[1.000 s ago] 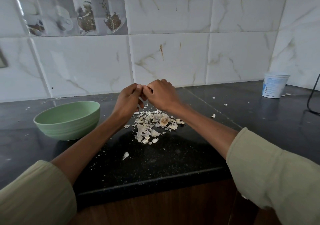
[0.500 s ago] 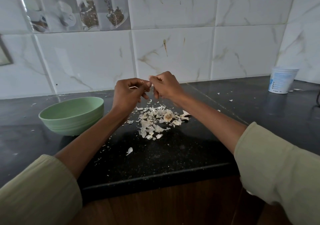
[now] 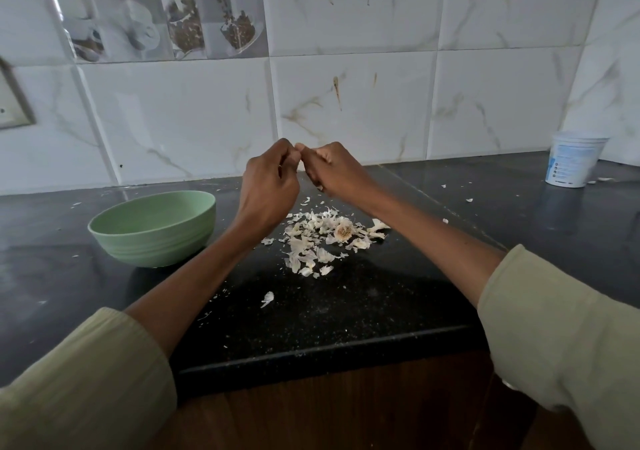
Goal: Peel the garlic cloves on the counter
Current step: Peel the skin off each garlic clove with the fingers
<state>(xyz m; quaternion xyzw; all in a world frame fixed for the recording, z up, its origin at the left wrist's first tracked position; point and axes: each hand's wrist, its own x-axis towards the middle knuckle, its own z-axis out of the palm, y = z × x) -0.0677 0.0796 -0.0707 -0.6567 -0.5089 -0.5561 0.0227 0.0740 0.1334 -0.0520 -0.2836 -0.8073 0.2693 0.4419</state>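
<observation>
My left hand [image 3: 268,183] and my right hand [image 3: 332,171] meet fingertip to fingertip above the black counter [image 3: 346,311]. Both have curled fingers that pinch a small garlic clove [image 3: 300,148], which is almost hidden between them. Below the hands lies a pile of pale garlic skins [image 3: 311,242] with a garlic root base [image 3: 344,231] in it. A single skin flake [image 3: 267,298] lies nearer the front edge.
A pale green bowl [image 3: 152,228] stands to the left of the pile; I cannot see its contents. A white plastic tub [image 3: 573,159] stands at the back right by the tiled wall. Small skin scraps are scattered over the counter.
Both hands have risen a little above the pile and stayed together on the clove. The camera has tilted slightly, so the counter sits lower in view.
</observation>
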